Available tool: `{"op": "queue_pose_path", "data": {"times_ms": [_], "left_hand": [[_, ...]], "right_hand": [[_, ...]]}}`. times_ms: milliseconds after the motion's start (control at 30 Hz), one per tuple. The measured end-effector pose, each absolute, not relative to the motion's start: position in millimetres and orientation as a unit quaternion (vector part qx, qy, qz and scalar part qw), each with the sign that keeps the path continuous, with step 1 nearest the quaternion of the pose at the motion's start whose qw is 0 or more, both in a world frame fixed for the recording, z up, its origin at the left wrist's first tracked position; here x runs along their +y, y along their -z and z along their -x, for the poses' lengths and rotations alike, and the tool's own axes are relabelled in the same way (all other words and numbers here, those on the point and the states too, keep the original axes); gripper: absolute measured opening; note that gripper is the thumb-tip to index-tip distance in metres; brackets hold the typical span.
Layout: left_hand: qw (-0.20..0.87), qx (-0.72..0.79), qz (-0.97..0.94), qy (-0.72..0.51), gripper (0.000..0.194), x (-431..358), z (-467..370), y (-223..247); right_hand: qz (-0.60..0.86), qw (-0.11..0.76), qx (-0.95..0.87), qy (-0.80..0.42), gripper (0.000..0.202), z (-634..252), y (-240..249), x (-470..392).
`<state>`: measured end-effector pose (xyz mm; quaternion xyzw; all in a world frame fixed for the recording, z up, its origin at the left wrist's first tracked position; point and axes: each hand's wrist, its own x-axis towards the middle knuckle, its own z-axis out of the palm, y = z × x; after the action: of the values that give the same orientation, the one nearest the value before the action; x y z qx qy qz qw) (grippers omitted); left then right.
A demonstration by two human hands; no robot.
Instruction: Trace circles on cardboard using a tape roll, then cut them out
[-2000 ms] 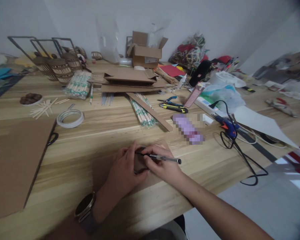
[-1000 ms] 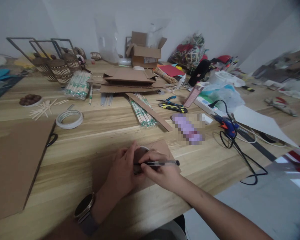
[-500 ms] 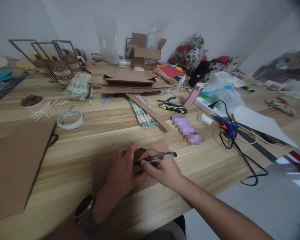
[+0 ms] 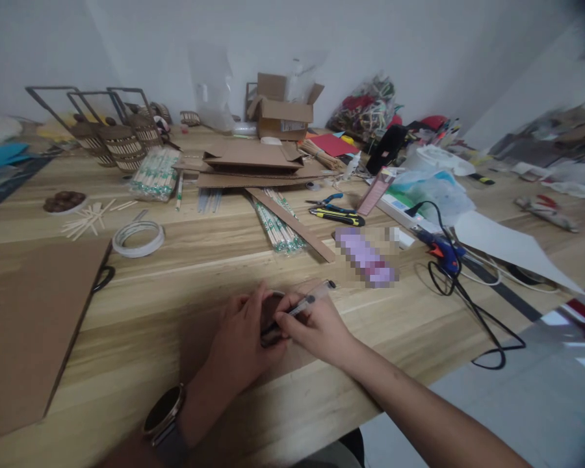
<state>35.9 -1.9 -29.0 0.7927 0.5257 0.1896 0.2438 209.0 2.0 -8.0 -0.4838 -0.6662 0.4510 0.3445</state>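
My right hand (image 4: 322,328) pinches a clear-barrelled pen (image 4: 299,305), its black-capped end slanting up to the right. The pen's tip points down inside a round ring (image 4: 276,293) with a pale rim, mostly covered by my fingers; its exact kind is unclear. Around the ring's left and near sides curls my left hand (image 4: 238,331), pressing it onto a piece of brown cardboard (image 4: 195,335) that lies flat on the wooden table. Through the ring's opening, brown cardboard shows. A watch is on my left wrist.
A large cardboard sheet (image 4: 43,312) lies at left, beside a white tape roll (image 4: 119,244). Ahead are bagged sticks (image 4: 277,227), a cardboard strip (image 4: 302,231), a yellow-black utility knife (image 4: 338,216) and pliers (image 4: 332,199). A corded glue gun (image 4: 446,253) sits at right.
The pen has tilted more upright, and its tip has shifted slightly inside the ring. My left hand keeps its place on the ring. The whole view has shifted slightly.
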Motion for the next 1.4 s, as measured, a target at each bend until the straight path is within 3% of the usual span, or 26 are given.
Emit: {"op": "queue_pose_path", "data": {"times_ms": [800, 1233, 1400], "left_hand": [[0.263, 0.516, -0.785, -0.22, 0.083, -3, -35, 32], [0.25, 0.527, -0.786, -0.206, 0.079, -5, -37, 26], [0.235, 0.543, -0.783, -0.194, 0.085, -4, -38, 32]], "right_hand": [[0.482, 0.312, -0.705, -0.417, 0.014, -210, 2, 12], [0.496, 0.252, -0.745, -0.367, 0.021, -223, -16, 24], [0.496, 0.216, -0.76, -0.36, 0.019, -210, -13, 23]]}}
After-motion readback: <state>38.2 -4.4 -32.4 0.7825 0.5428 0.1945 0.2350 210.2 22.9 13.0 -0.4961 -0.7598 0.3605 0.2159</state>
